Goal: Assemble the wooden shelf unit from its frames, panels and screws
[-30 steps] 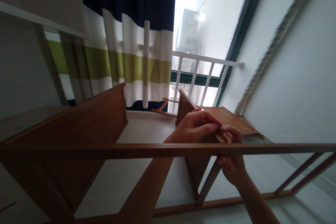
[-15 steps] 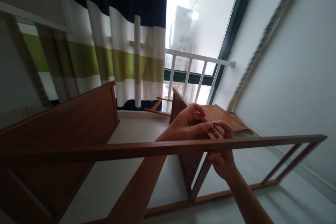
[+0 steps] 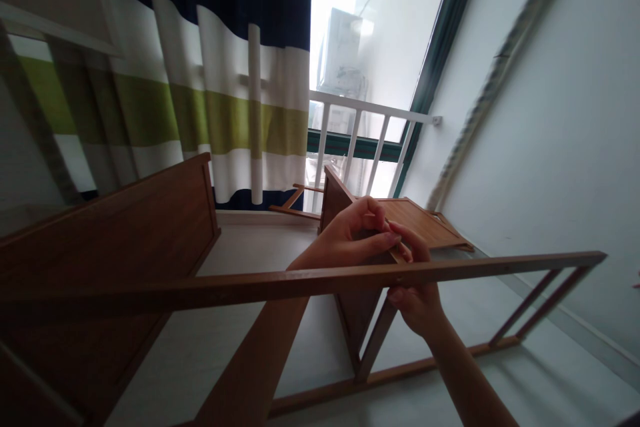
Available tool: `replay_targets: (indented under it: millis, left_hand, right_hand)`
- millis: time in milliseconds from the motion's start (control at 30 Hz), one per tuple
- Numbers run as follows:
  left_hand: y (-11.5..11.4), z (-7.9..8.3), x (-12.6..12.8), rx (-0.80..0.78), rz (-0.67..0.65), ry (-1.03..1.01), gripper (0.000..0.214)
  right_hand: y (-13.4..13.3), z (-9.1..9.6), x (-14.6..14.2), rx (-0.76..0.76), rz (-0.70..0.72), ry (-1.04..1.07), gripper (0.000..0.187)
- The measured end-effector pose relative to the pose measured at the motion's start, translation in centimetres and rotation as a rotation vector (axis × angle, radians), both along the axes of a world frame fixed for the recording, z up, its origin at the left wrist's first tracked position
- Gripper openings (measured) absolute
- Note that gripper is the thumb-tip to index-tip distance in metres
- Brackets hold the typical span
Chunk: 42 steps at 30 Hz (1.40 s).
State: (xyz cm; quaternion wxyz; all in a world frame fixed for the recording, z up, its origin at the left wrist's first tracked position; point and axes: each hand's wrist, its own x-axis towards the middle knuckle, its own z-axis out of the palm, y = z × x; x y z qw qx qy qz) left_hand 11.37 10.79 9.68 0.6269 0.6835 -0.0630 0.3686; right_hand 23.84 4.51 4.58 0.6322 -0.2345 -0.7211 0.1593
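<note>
A brown wooden frame (image 3: 280, 280) with long rails spans the view from left to right. Reaching past its upper rail, my left hand (image 3: 345, 237) is closed in a pinch beside the crossbar's upper end; what its fingertips hold is too small to make out. My right hand (image 3: 420, 293) is wrapped round the frame where crossbar and rail meet, its thumb below the rail and its fingers above. The fingertips of both hands nearly meet. Just beyond them stands a brown wooden panel (image 3: 357, 320), partly covered by my left hand and the rail.
Another wooden panel (image 3: 125, 227) stands on the left. A flat panel piece (image 3: 425, 220) lies by the right wall, and a small wooden frame (image 3: 295, 205) is near the striped curtain (image 3: 220, 113). White railings (image 3: 370, 107) cross the window. Pale floor (image 3: 245, 247) shows between the panels.
The whole view has shifted slightly, so the frame and panels appear a little further left. My right fingers have moved closer to my left fingertips.
</note>
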Motion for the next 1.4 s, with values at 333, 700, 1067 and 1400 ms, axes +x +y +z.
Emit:
replay_targets:
  millis: [333, 700, 1067, 1400]
  left_hand:
    - [0.3, -0.3, 0.0, 0.061, -0.078, -0.059, 0.013]
    - [-0.5, 0.0, 0.3, -0.063, 0.021, -0.018, 0.022]
    - [-1.5, 0.8, 0.4, -0.141, 0.106, 0.018, 0.018]
    - [-1.7, 0.8, 0.7, -0.111, 0.147, 0.017, 0.015]
  right_hand:
    - [0.1, -0.2, 0.1, -0.053, 0.002, 0.029, 0.058]
    - [0.0, -0.2, -0.2, -0.078, 0.008, 0.057, 0.058]
    - [0.0, -0.4, -0.2, -0.078, -0.011, 0.071, 0.065]
    - [0.0, -0.7, 0.0, -0.112, -0.046, 0.083, 0.068]
